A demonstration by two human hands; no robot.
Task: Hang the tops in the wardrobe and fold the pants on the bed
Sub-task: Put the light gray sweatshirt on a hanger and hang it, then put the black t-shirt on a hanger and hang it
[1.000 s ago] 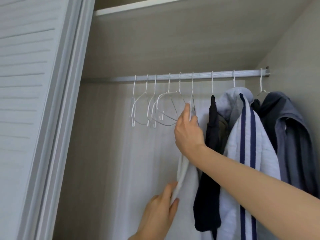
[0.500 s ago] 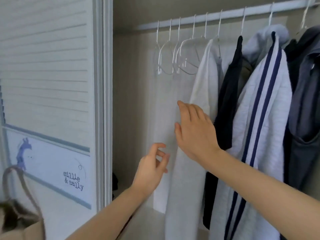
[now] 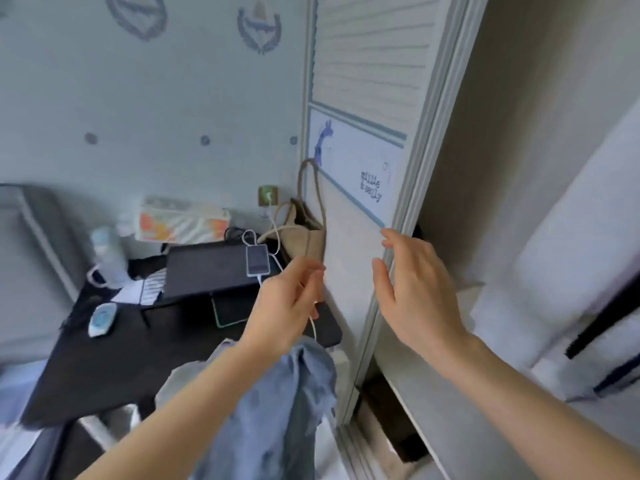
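Observation:
My left hand [image 3: 287, 310] hangs in the air in front of the wardrobe door [image 3: 367, 81], fingers loosely curled and holding nothing. My right hand [image 3: 415, 289] is beside it at the door's edge, fingers relaxed and spread, also holding nothing. A blue denim garment [image 3: 280, 410] lies bunched below my left forearm. At the far right, inside the wardrobe, hangs a white top [image 3: 571, 237] with dark stripes.
A dark desk [image 3: 104, 358] at the left carries a black laptop [image 3: 207, 268], a phone on a white cable [image 3: 257, 260], a bottle [image 3: 107, 258] and a tissue pack [image 3: 180, 220]. A beige bag [image 3: 304, 233] stands against the door.
My view has swung left and down, away from the rail. Both hands have left the hanging white top and now float free in front of the door.

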